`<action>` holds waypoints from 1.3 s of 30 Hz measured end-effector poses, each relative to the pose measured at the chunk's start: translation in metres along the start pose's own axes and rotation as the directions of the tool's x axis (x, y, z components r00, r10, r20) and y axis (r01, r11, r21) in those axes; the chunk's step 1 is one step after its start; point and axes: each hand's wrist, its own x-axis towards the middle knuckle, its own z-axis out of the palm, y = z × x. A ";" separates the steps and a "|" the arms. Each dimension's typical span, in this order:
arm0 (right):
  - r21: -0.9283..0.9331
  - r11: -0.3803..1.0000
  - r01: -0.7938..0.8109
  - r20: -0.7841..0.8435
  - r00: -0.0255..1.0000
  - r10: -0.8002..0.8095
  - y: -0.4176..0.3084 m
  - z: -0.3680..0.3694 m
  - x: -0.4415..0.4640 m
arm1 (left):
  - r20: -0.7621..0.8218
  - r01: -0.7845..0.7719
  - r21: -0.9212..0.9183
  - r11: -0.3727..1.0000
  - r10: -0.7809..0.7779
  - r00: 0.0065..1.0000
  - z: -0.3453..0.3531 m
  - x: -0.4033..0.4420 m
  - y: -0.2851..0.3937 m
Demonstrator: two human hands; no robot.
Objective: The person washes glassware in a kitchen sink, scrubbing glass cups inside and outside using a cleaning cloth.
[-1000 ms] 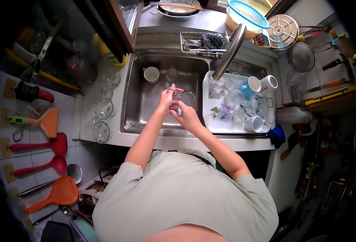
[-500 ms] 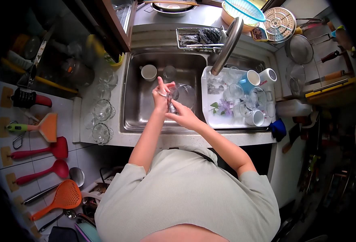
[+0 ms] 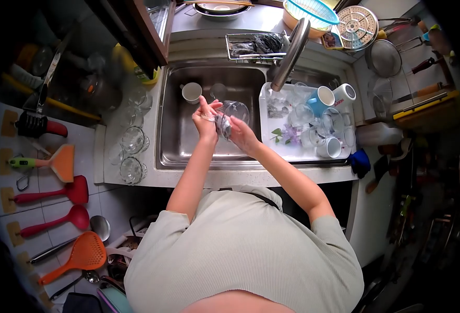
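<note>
Over the left basin of the sink, my hands hold a clear glass (image 3: 236, 110) between them. My right hand (image 3: 244, 136) is closed around its near side, fingertips against the shiny, ridged lower part. My left hand (image 3: 205, 124) presses the same glass from the left, with some fingers stretched up and others bent at it. A whitish patch shows at the left palm; I cannot make out what it is. Behind my hands, a white cup (image 3: 191, 93) and a small clear tumbler (image 3: 218, 92) stand on the basin floor (image 3: 183, 146).
Right of the basin, a white tray (image 3: 271, 154) bears several glasses, a blue mug (image 3: 322, 99) and white cups. The faucet (image 3: 291, 55) leans over the tray's back. Several glasses (image 3: 132, 171) line the left counter. Utensils, including an orange skimmer (image 3: 86, 250), hang on the left wall.
My right hand has turned and shifted up and right around the glass, and the glass has tilted upward with it. My left hand has moved slightly left.
</note>
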 end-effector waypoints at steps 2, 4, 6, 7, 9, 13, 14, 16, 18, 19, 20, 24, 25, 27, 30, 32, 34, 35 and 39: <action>0.447 0.892 -0.064 -0.048 0.994 0.096 -0.007 0.003 0.002 | 0.081 -0.034 -0.029 0.999 0.036 0.996 0.001 0.002 0.005; -0.670 0.699 0.249 0.180 0.968 -0.172 0.014 -0.014 -0.005 | 0.114 -0.036 -0.076 0.996 0.045 0.993 -0.004 0.010 0.012; -0.852 0.366 0.374 0.291 0.920 -0.262 0.021 -0.034 -0.006 | 0.165 -0.025 0.020 0.999 0.021 0.986 -0.007 0.009 0.013; -0.906 0.237 0.350 0.288 0.922 -0.260 0.018 -0.043 -0.004 | 0.187 -0.008 0.073 0.997 -0.006 0.982 -0.005 0.006 0.015; -0.950 -0.064 0.307 0.313 0.919 -0.238 0.012 -0.054 0.000 | 0.217 0.032 0.121 0.992 -0.058 0.975 -0.001 0.007 0.017; -0.955 -0.049 0.293 0.296 0.921 -0.252 -0.004 -0.048 -0.007 | 0.265 0.229 0.245 0.942 -0.293 0.919 0.005 0.021 0.034; -0.953 0.043 0.301 0.286 0.935 -0.212 0.004 -0.043 -0.010 | 0.254 0.193 0.206 0.959 -0.243 0.936 0.005 0.022 0.031; -0.795 0.541 0.275 0.206 0.961 -0.186 0.003 -0.027 -0.015 | 0.228 0.123 0.135 0.983 -0.152 0.962 0.006 0.019 0.017; -0.325 0.923 -0.208 0.103 0.962 0.253 0.003 -0.020 -0.007 | 0.161 0.026 0.201 0.979 -0.059 0.985 0.006 0.008 0.004; 0.251 0.908 -0.336 0.075 0.942 0.328 0.007 -0.023 0.000 | 0.144 -0.080 0.210 0.974 0.050 0.988 0.009 0.002 -0.001; 0.745 0.579 -0.331 0.093 0.911 0.402 0.011 -0.028 0.007 | 0.131 -0.182 0.223 0.958 0.156 0.979 0.009 -0.005 -0.005; 0.985 -0.162 -0.061 0.089 0.980 0.176 -0.021 -0.042 0.020 | 0.126 -0.333 0.267 0.904 0.310 0.943 0.007 -0.021 -0.001; 0.989 -0.140 -0.049 0.074 0.980 0.186 -0.021 -0.040 0.020 | 0.126 -0.321 0.286 0.903 0.297 0.947 0.007 -0.023 0.000; 0.995 -0.096 -0.029 0.048 0.978 0.204 -0.015 -0.036 0.020 | 0.120 -0.296 0.324 0.899 0.271 0.955 0.009 -0.028 0.004; 0.696 0.718 0.016 -0.369 0.866 0.338 -0.017 0.015 0.014 | 0.022 -0.409 0.374 0.832 0.433 0.901 0.014 -0.022 0.011; 0.005 0.975 -0.222 -0.053 0.974 0.222 -0.001 0.001 0.007 | -0.123 -0.233 0.323 0.917 0.285 0.951 0.015 -0.011 0.023; -0.333 0.943 -0.018 0.043 0.998 0.034 -0.003 -0.007 -0.002 | -0.051 -0.165 0.181 0.969 0.177 0.983 0.003 0.004 0.021; -0.477 0.867 0.145 0.057 0.989 -0.134 0.008 -0.009 -0.006 | -0.047 -0.123 0.140 0.982 0.131 0.990 -0.004 0.010 0.016; -0.630 0.659 0.410 0.346 0.908 -0.234 0.010 -0.043 -0.006 | -0.038 0.099 0.024 0.995 -0.098 0.994 -0.016 0.018 0.008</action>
